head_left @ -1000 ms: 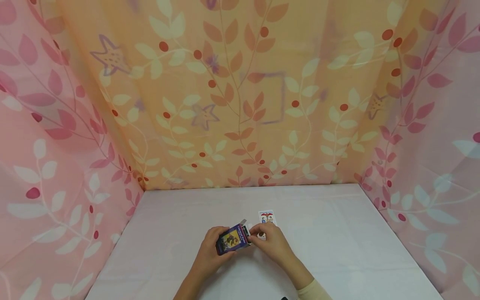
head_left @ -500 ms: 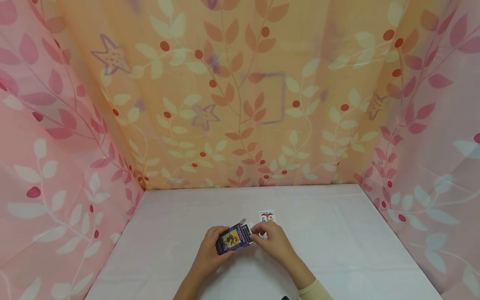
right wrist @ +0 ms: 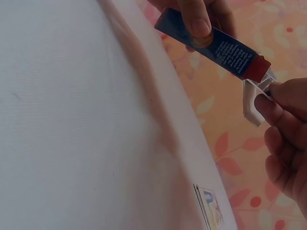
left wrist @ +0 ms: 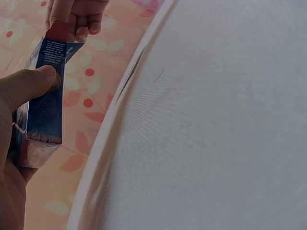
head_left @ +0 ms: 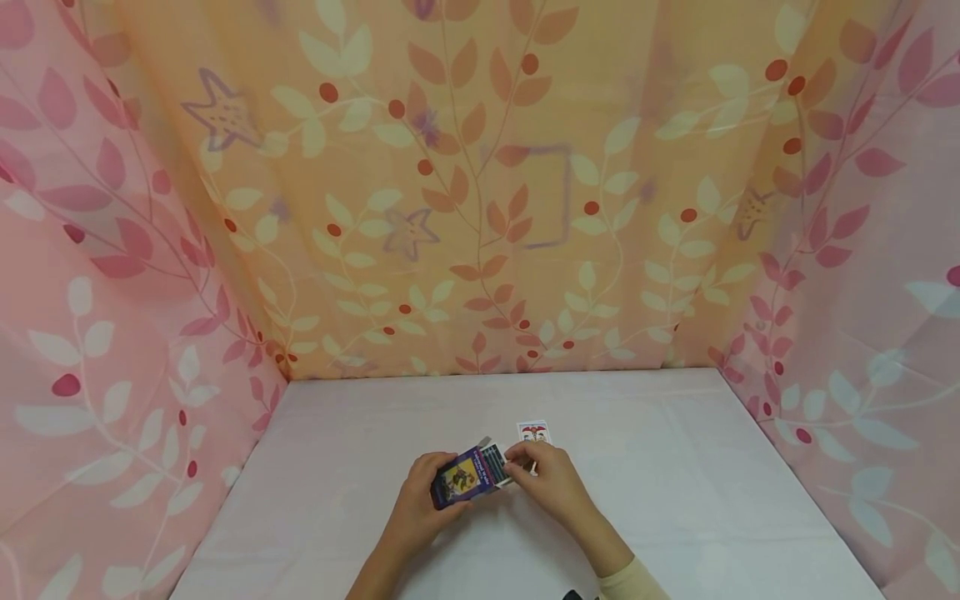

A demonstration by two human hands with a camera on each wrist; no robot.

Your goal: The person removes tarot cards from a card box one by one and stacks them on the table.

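Observation:
My left hand (head_left: pixel 422 500) grips a purple-blue card box (head_left: pixel 457 483) with a yellow picture on its front, the thumb lying along its narrow side (left wrist: pixel 48 105). The box is tilted, its open end toward my right hand (head_left: pixel 551 487). Dark-patterned cards (head_left: pixel 495 464) stick partway out of that end. My right thumb and fingers pinch their outer edge; how many cards are held I cannot tell. In the right wrist view a pale flap (right wrist: pixel 249 103) hangs at the box's mouth. Behind my right hand a picture card (head_left: pixel 534 431) lies on the table, partly hidden.
The white table (head_left: pixel 360 425) is bounded by an orange leaf-patterned curtain (head_left: pixel 480 275) at the back. Pink leaf-patterned curtains (head_left: pixel 135 333) stand along both sides. A small dark object (head_left: pixel 572 595) shows at the bottom edge beside my right sleeve.
My right hand has moved slightly to the right, away from the box, and more of the cards shows outside it. The left hand and box have stayed nearly still.

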